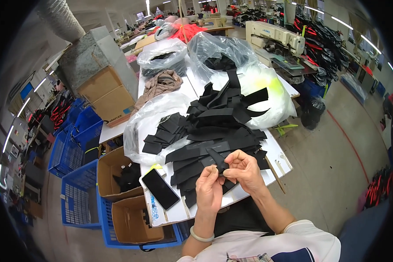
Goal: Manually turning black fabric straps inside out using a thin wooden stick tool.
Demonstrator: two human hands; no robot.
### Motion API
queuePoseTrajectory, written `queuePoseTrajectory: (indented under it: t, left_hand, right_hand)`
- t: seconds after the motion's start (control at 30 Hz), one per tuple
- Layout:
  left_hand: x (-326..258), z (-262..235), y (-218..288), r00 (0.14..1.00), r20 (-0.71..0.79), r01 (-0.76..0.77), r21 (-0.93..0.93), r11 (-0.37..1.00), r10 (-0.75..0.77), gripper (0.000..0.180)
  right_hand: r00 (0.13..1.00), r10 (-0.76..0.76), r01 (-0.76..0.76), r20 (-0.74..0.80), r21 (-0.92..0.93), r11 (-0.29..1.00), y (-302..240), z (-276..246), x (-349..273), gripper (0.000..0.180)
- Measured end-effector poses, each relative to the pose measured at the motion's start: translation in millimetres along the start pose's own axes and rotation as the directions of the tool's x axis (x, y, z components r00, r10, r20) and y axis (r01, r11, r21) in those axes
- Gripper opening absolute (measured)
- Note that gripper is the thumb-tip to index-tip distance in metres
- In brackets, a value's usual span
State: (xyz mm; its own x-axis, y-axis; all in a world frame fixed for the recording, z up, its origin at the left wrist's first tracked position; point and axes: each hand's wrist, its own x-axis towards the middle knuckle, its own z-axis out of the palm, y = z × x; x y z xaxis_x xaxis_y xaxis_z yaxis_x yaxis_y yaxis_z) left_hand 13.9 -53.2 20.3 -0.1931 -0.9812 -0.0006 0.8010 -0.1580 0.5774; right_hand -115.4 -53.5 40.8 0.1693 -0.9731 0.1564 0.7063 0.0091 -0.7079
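Note:
Both my hands meet over the near end of a white table (277, 150). My left hand (208, 192) pinches one side of a small black fabric strip (217, 160), its fingertips close to those of the other hand. My right hand (245, 171) grips the strip's other side between thumb and forefinger. Part of the strip is hidden by my fingers. Beneath and beyond lies a spread pile of long black fabric strips (205, 150), with more strips (231, 102) heaped loosely on top. Short black pieces (168, 131) lie to the left of the pile.
A black-screened phone (160, 188) rests at the table's near left corner. Cardboard boxes (137, 220) in blue crates (81, 192) stand left of the table. Clear plastic bags (222, 46) and a brown cloth (161, 85) lie farther back. A sewing machine (275, 37) stands at the far right.

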Motion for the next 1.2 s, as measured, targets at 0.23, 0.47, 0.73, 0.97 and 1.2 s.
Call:
queuePoseTrajectory:
  t: [0.23, 0.47, 0.73, 0.97, 1.2]
  left_hand:
    - [-7, 12, -3, 0.993, -0.041, -0.103, 0.133, 0.986, 0.109, 0.013]
    - [-15, 12, -6, 0.963, -0.127, -0.176, 0.366, 0.914, 0.237, 0.021]
    - [-14, 5, -1, 0.987, -0.116, 0.121, 0.069, 0.99, -0.112, 0.023]
    - [-10, -19, -10, 0.997, -0.058, 0.044, 0.035, 0.998, -0.042, 0.022]
    - [-7, -30, -3, 0.993, -0.103, 0.068, 0.028, 0.997, -0.065, 0.023]
  right_hand:
    - [0.951, -0.23, 0.12, -0.206, -0.44, 0.89, 2, 9, -10, 0.024]
    - [0.954, -0.123, 0.078, -0.272, -0.168, 0.983, 24, 11, -24, 0.033]
    - [0.982, 0.186, -0.184, 0.029, 0.353, 0.917, 19, -16, -27, 0.028]
    - [0.961, 0.074, -0.064, -0.266, 0.044, 0.997, 32, -10, -16, 0.031]
    - [0.955, 0.21, -0.138, -0.208, 0.314, 0.939, 47, -7, -21, 0.036]
